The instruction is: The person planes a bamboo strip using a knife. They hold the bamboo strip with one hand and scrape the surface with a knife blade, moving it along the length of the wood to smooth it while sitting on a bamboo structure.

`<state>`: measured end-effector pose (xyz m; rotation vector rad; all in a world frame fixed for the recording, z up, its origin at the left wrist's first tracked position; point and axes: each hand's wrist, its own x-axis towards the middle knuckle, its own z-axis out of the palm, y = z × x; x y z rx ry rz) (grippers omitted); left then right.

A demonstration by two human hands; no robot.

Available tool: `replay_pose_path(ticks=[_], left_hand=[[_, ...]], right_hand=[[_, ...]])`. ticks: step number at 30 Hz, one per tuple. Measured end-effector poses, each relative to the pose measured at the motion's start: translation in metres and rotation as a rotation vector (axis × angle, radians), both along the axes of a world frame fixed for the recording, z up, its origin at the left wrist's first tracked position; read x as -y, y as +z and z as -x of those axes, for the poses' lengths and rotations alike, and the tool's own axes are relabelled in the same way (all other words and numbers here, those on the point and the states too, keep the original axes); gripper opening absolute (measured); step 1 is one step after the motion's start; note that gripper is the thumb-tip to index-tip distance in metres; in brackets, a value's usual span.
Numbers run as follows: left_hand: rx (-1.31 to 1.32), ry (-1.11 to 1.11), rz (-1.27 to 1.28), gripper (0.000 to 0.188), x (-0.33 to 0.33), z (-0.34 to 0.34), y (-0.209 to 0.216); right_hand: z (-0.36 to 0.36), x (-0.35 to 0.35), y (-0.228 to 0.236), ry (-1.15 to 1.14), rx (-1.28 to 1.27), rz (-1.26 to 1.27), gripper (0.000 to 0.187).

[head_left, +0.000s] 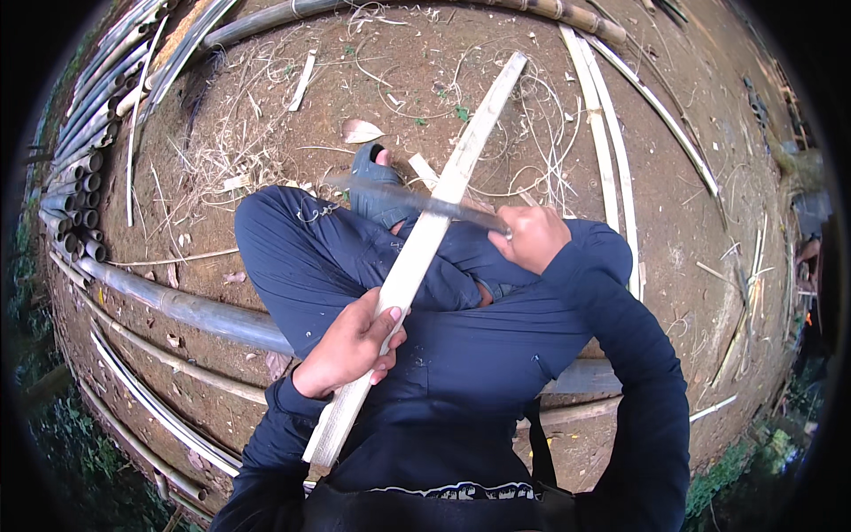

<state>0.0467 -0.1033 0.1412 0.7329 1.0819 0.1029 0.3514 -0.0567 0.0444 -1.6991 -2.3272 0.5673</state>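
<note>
A long pale split-bamboo slat (pixel 412 257) lies slantwise across my lap, its near end by my waist and its far end over the ground ahead. My left hand (pixel 350 346) is closed round its lower part, thumb on top. In my right hand (pixel 534 239) is the handle of a long-bladed knife (pixel 465 214). The blade, smeared by motion, crosses the upper half of the slat and points to the left. Its edge appears to touch the slat, though the blur hides the exact contact.
Curled shavings (pixel 239 151) litter the brown soil in front. Stacked bamboo poles (pixel 89 191) stand at the far left. A thick pole (pixel 186 306) runs behind my crossed legs. Pale strips (pixel 607 133) lie to the right. My sandalled foot (pixel 377 191) sits close beneath the blade.
</note>
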Motion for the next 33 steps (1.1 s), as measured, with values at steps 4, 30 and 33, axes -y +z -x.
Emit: replay_pose_path(ticks=[4, 30, 33], left_hand=[[-0.026, -0.032, -0.013, 0.018, 0.011, 0.003, 0.001], [-0.14, -0.004, 0.055, 0.023, 0.011, 0.019, 0.02], [-0.221, 0.023, -0.082, 0.022, 0.015, 0.039, 0.034]], right_hand=[[-0.044, -0.019, -0.033, -0.469, 0.124, 0.237, 0.024], [0.015, 0.004, -0.029, 0.036, -0.201, -0.301, 0.034], [-0.015, -0.015, -0.043, -0.523, -0.128, 0.02, 0.03]])
